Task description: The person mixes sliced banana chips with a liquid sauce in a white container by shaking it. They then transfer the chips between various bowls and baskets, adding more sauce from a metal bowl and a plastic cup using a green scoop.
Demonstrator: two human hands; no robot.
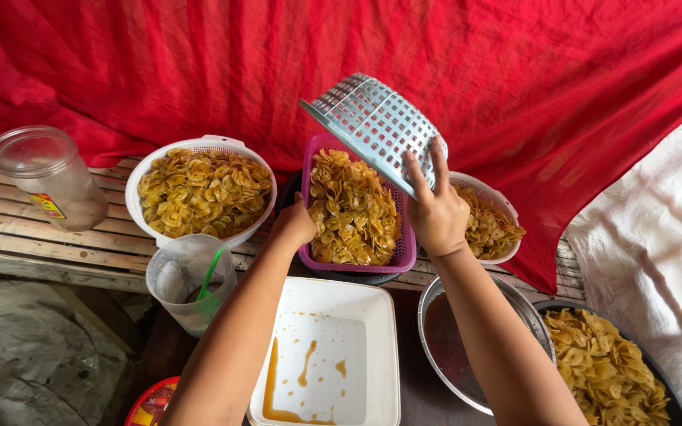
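Observation:
My right hand (434,207) grips a pale grey perforated basket (374,125), tipped almost upside down above a pink basket (404,251) heaped with yellow chips (351,209). My left hand (294,224) rests against the pink basket's near left rim, fingers curled on it. The grey basket looks empty.
A white colander of chips (201,189) stands left, another white one (489,225) right. Nearer me are a white square tub with brown syrup streaks (327,355), a metal bowl (463,335), a dark pan of chips (605,363), a plastic cup (189,278) and a clear jar (49,177).

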